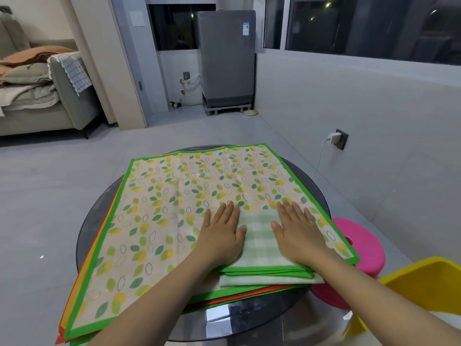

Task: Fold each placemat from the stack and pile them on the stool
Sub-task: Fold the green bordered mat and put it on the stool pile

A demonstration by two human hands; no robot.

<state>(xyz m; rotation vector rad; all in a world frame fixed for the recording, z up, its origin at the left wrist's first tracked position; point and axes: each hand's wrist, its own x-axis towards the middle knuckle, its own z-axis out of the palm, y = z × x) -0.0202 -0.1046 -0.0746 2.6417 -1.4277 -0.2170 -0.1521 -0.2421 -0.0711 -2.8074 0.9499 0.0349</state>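
Note:
A stack of placemats lies on a round dark glass table; the top one has a green border and a leaf print, with orange and green edges showing beneath. On its near right corner rests a folded placemat, green-checked side up, with green-bordered layers at its near edge. My left hand presses flat on the folded mat's left edge, fingers straight. My right hand presses flat on its right part. A pink stool stands just right of the table, partly hidden by the mats.
A yellow plastic seat or tub sits at the near right beside the stool. A white charger with cable is plugged into the right wall. A sofa with folded blankets stands far left, a grey appliance at the back.

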